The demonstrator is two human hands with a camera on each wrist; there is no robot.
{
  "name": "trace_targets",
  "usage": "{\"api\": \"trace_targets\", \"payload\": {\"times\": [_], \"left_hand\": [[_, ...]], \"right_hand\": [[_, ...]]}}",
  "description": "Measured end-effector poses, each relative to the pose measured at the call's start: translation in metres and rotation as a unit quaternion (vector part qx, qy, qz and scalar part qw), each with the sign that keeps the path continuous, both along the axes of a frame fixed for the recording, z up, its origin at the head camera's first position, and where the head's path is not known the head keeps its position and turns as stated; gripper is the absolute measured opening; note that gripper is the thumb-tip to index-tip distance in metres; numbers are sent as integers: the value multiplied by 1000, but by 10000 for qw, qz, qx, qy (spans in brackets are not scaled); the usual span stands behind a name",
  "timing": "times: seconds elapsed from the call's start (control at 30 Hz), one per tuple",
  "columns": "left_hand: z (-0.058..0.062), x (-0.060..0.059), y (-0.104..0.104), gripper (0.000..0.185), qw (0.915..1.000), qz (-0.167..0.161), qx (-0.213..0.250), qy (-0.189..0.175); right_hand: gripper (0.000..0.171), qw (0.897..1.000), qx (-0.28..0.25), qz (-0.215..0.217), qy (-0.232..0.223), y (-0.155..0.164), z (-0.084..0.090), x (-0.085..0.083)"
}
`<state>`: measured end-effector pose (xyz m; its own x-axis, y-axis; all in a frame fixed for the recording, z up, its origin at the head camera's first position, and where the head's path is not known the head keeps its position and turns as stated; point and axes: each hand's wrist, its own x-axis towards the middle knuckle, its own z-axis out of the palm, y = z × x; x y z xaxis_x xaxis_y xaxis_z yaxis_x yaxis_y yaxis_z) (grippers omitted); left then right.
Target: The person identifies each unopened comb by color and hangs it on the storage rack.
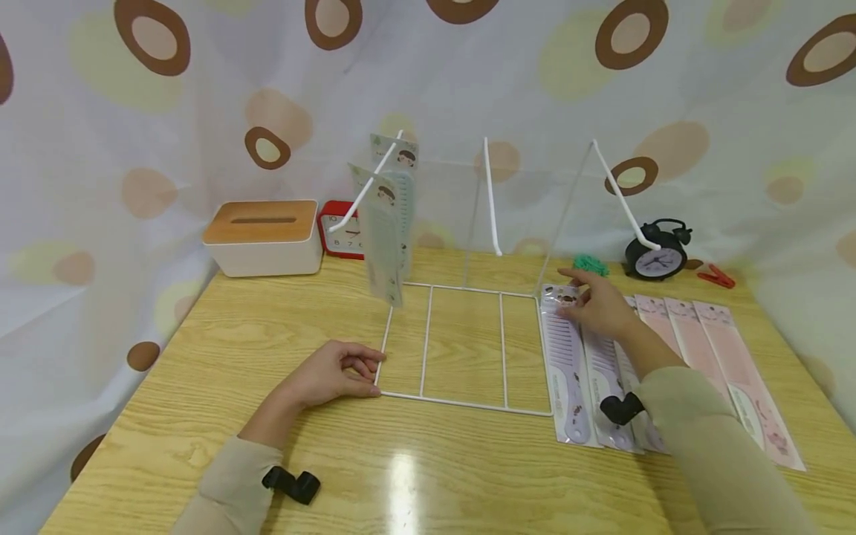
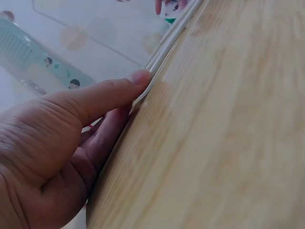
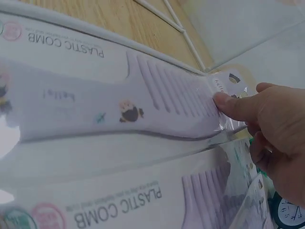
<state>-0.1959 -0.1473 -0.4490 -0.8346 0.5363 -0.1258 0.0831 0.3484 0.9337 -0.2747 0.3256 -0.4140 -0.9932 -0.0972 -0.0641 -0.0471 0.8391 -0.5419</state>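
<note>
My left hand (image 1: 339, 373) holds the front left corner of a white wire display rack (image 1: 461, 403); in the left wrist view, the thumb lies along the wire. At the rack's right side, my right hand (image 1: 602, 306) pinches the top end of a purple plastic comb in a clear packet (image 1: 567, 371). The right wrist view shows the thumb on that packet (image 3: 167, 95), with the other fingers curled and partly hidden. Two green packaged combs (image 1: 383, 230) hang from the rack's left hook. The middle hook (image 1: 491, 197) and right hook (image 1: 625, 195) carry nothing.
More purple packets (image 1: 611, 386) and several pink packaged combs (image 1: 752, 379) lie in a row at right. Along the back stand a tissue box (image 1: 267, 249), a red clock (image 1: 342, 241), a green coil (image 1: 591, 265), a black alarm clock (image 1: 658, 256) and a red clip (image 1: 716, 276).
</note>
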Motion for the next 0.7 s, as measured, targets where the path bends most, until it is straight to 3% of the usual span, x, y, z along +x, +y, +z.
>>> {"api": "trace_targets", "payload": {"times": [0.13,0.27,0.4,0.5,0.63,0.7], "left_hand": [[-1,1,2,52,10000,46,16,-42],[-2,1,2,51,9999,55,113,-101],[-3,1,1,52,9999,59,127,-89],[-3,2,1,52,9999,63,119,-64],[-3,2,1,52,9999,71,136,-40],[-3,3,0,52,9999,96,132,-44]], "right_hand": [[59,9941,-747,-656,442,5,0,3],[52,9677,-2053,-1183,862,8,13,11],[44,9162,-3726,-1261,761,5,35,26],[38,8631,-4909,-977,680,1,51,40],[30,8102,-5816,-423,592,-9,69,62],[27,7921,-6078,-148,538,-15,78,73]]}}
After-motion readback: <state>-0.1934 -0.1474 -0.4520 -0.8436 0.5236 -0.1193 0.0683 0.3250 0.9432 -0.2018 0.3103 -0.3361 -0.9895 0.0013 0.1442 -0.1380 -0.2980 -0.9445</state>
